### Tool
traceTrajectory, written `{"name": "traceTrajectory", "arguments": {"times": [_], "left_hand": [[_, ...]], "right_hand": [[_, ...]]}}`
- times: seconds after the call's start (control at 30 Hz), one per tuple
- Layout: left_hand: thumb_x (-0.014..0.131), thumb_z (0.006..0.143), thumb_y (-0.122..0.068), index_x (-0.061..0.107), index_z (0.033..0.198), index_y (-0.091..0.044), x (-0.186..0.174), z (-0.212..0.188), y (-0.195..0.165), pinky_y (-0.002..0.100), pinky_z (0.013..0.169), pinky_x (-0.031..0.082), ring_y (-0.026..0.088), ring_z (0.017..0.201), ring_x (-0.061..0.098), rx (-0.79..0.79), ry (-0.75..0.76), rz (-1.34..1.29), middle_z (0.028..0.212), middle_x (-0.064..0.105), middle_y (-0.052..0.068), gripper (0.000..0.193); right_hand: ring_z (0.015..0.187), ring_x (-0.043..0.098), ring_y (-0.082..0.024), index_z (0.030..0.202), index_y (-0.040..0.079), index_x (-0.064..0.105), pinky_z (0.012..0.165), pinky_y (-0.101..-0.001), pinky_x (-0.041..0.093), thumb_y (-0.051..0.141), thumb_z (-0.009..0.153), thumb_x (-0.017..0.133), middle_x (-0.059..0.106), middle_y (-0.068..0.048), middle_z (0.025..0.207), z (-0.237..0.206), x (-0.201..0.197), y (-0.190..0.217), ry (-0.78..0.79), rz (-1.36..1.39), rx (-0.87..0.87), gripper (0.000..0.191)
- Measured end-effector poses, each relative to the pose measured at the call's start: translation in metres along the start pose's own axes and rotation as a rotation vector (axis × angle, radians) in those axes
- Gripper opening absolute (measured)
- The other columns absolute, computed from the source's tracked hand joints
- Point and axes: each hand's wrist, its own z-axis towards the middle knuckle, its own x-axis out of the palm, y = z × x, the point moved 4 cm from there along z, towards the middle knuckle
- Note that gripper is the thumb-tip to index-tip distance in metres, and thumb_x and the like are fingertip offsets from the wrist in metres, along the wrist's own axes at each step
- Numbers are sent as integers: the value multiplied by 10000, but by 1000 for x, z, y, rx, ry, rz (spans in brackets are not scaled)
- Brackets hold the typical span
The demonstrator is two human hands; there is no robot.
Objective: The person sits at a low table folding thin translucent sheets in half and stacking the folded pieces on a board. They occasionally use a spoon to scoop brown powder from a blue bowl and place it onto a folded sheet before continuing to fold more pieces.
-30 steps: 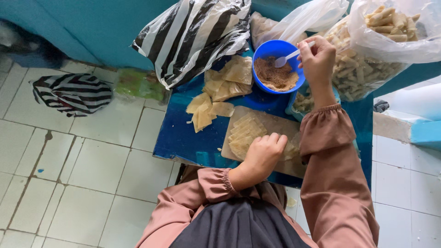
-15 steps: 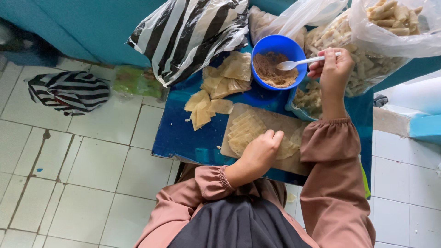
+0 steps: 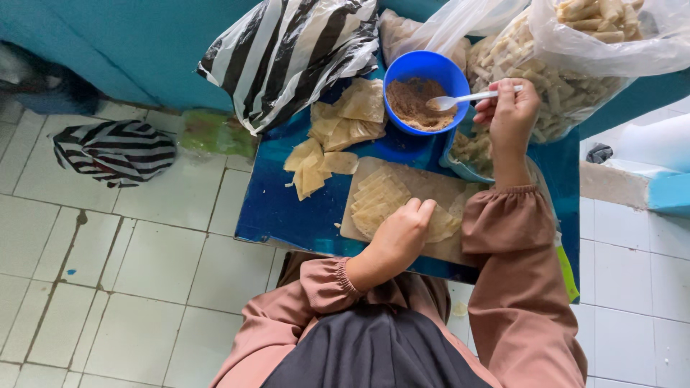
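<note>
My right hand (image 3: 512, 115) grips the handle of a white spoon (image 3: 460, 99) whose bowl rests on brown filling in a blue bowl (image 3: 402, 70). My left hand (image 3: 397, 237) lies with fingers curled on pale thin wrappers (image 3: 377, 200) spread on a light cutting board (image 3: 431, 183). A loose heap of more wrappers (image 3: 338, 136) sits left of the bowl on the low blue table (image 3: 287, 208). Both arms wear dusty-pink sleeves.
A black-and-white striped plastic bag (image 3: 287, 50) lies at the table's far left, another striped bag (image 3: 115, 151) on the white tiled floor. Clear bags of rolled pieces (image 3: 568, 79) stand at the far right. A teal wall runs behind.
My right hand drew back from the bowl's far rim toward the right, and the spoon now reaches in from the right side. My left hand stayed on the wrappers.
</note>
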Motion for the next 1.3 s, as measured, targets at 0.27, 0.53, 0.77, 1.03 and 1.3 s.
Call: {"name": "traceTrajectory", "arguments": {"times": [0.27, 0.53, 0.77, 1.03, 1.3], "left_hand": [[589, 842, 67, 529, 1195, 11, 3, -2, -1, 464, 773, 543, 423, 926, 647, -13, -11, -23, 997, 588, 232, 362], [596, 900, 28, 524, 1299, -2, -7, -11, 4, 458, 773, 543, 424, 926, 646, -35, -61, -102, 1030, 596, 231, 407], [593, 907, 38, 505, 1349, -9, -3, -8, 7, 462, 798, 542, 445, 938, 642, -70, -77, -147, 1077, 613, 249, 453], [610, 888, 31, 482, 1371, -17, 1, -8, 11, 482, 814, 531, 463, 951, 635, -77, -91, -179, 1073, 618, 264, 502], [622, 907, -1, 495, 1360, -34, -1, -1, 6, 476, 801, 533, 446, 959, 647, -82, -129, -224, 1078, 645, 250, 472]], "right_hand": [[629, 662, -165, 1055, 16, 624, 552, -300, 551, 190, 1133, 554, 679, -97, 796, -16, -37, -6, -39, 238, 86, 203], [723, 654, -201, 1097, 9, 623, 660, -328, 543, 190, 1138, 574, 656, -116, 840, -134, -92, 4, -92, 317, 186, 191], [765, 689, -212, 1165, -28, 610, 719, -340, 585, 228, 1151, 531, 694, -146, 890, -230, -94, -2, -91, 113, 128, 268], [937, 743, -266, 1224, -30, 587, 835, -359, 608, 92, 1086, 561, 727, -174, 1052, -269, -79, 21, 246, -474, -493, 186], [901, 717, -319, 1160, -10, 614, 761, -427, 595, 1, 953, 659, 689, -156, 1015, -272, -59, 55, 511, -713, -895, 213]]}}
